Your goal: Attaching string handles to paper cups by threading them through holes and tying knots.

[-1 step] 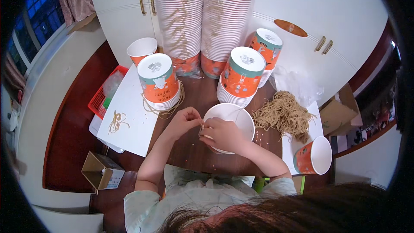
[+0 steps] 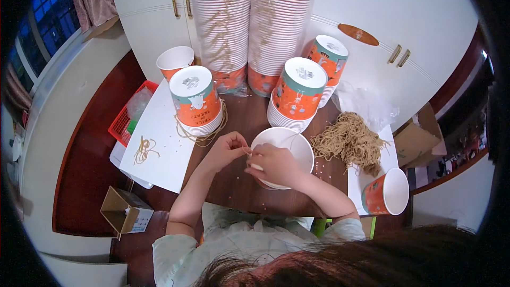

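Note:
Both hands meet at the left rim of a white-lined paper bucket (image 2: 297,154) on the brown tabletop. My left hand (image 2: 227,151) is closed in a pinch, with a thin tan cord just showing at its fingertips. Against the rim, my right hand (image 2: 273,165) has its fingers curled; a small pale patch shows below them, and most of what they grip is hidden. A thin strand crosses the bucket's inside near its far rim. To the right lies a tangled heap of tan cord (image 2: 350,143).
Upside-down orange bucket stacks stand at left (image 2: 196,106) and centre (image 2: 300,95). Two tall bagged stacks (image 2: 223,26) rise behind. A loose bucket (image 2: 396,191) lies tilted at right. Several cords (image 2: 145,151) rest on the white left surface. Small white bits dot the tabletop.
My right fingers have shifted slightly at the rim, and less of the tan cord shows between the hands. My left hand has stayed almost still.

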The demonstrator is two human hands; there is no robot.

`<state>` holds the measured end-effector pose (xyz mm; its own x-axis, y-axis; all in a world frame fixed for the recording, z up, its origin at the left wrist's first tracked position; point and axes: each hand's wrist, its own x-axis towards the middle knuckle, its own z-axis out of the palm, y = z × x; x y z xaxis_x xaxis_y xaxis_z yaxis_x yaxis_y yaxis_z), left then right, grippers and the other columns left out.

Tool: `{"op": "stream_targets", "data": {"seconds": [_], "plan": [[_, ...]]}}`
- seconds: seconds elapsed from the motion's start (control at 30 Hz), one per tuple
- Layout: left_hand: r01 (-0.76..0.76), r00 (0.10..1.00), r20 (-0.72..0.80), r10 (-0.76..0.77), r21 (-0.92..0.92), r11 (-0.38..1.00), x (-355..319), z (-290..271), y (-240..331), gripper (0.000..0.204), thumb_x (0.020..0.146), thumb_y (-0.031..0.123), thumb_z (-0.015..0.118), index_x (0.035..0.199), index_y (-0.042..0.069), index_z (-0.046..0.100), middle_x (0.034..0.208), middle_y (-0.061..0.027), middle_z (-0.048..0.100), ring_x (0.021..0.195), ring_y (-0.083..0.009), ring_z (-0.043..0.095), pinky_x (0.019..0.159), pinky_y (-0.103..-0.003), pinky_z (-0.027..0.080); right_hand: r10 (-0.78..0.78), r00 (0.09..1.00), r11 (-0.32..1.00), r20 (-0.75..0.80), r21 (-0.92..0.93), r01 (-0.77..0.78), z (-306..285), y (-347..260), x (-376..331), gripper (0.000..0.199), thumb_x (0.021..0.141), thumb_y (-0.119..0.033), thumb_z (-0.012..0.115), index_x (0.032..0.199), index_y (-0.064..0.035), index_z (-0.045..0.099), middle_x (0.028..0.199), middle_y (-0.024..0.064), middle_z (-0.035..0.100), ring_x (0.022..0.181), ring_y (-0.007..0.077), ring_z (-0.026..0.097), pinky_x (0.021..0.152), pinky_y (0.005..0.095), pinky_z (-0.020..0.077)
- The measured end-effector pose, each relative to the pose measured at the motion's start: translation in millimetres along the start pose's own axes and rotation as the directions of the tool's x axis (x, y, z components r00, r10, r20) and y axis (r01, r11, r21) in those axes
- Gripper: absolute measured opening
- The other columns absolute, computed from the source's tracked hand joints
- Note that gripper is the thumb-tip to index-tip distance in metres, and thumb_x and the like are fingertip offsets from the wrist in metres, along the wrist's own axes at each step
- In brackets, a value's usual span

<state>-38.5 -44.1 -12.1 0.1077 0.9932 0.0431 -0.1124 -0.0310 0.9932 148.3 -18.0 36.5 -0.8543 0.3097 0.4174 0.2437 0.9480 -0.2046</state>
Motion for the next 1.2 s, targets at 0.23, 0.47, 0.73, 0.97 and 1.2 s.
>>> {"op": "stream_targets", "data": {"seconds": [0.23, 0.47, 0.73, 0.97, 1.2], "plan": [[-0.056, 0.998, -0.013, 0.059, 0.158, 0.986, 0, 2, 4, 0.014, 0.079, 0.005, 0.06, 0.088, 0.003, 0.05, 0.077, -0.0023, 0.057, 0.072, -0.0072, 0.055, 0.062, -0.021, 0.044, 0.218, 0.974, 0.975, -0.062, 0.049, -0.216, 4, 18, 15, 0.015, 0.071, -0.023, 0.065, 0.081, -0.0112, 0.065, 0.077, 0.0034, 0.057, 0.07, 0.0215, 0.058, 0.058, 0.0329, 0.0479], [0.055, 0.996, -0.072, -0.059, -0.054, 0.997, -3, -1, 3, 0.021, 0.078, 0.004, 0.059, 0.096, 0.004, 0.048, 0.084, -0.0024, 0.057, 0.077, -0.0084, 0.055, 0.07, -0.02, 0.043, 0.227, 0.973, 0.972, -0.054, 0.068, -0.223, 7, 19, 18, 0.009, 0.07, -0.017, 0.065, 0.071, -0.0089, 0.065, 0.074, 0.0037, 0.059, 0.07, 0.0214, 0.059, 0.059, 0.0323, 0.0476], [-0.036, 0.975, -0.181, 0.126, 0.436, 0.899, -23, 7, -17, 0.023, 0.073, 0.012, 0.065, 0.094, 0.003, 0.06, 0.073, -0.003, 0.057, 0.065, -0.0079, 0.054, 0.06, -0.022, 0.044, 0.321, 0.945, 0.904, 0.059, 0.278, -0.324, 14, 36, 14, 0.009, 0.07, -0.018, 0.065, 0.075, -0.01, 0.066, 0.076, 0.0048, 0.06, 0.07, 0.0224, 0.059, 0.063, 0.0338, 0.0469], [-0.137, 0.912, -0.247, 0.327, 0.569, 0.811, -20, 17, -29, 0.016, 0.074, 0.009, 0.063, 0.089, 0.003, 0.063, 0.077, -0.0072, 0.062, 0.065, -0.0113, 0.058, 0.059, -0.024, 0.046, 0.324, 0.944, 0.884, 0.058, 0.336, -0.324, 16, 36, 14, 0.009, 0.07, -0.013, 0.066, 0.075, -0.0063, 0.066, 0.075, 0.0063, 0.062, 0.066, 0.0208, 0.058, 0.061, 0.0307, 0.0459], [-0.177, 0.864, -0.353, 0.358, 0.454, 0.874, -20, 22, -16, 0.012, 0.075, 0.0, 0.059, 0.087, 0.001, 0.062, 0.077, -0.0062, 0.063, 0.066, -0.0089, 0.058, 0.059, -0.021, 0.046, 0.336, 0.94, 0.877, 0.067, 0.341, -0.338, 15, 37, 13, 0.008, 0.07, -0.012, 0.066, 0.075, -0.006, 0.066, 0.076, 0.0065, 0.063, 0.067, 0.0202, 0.059, 0.06, 0.0303, 0.0458]]}}
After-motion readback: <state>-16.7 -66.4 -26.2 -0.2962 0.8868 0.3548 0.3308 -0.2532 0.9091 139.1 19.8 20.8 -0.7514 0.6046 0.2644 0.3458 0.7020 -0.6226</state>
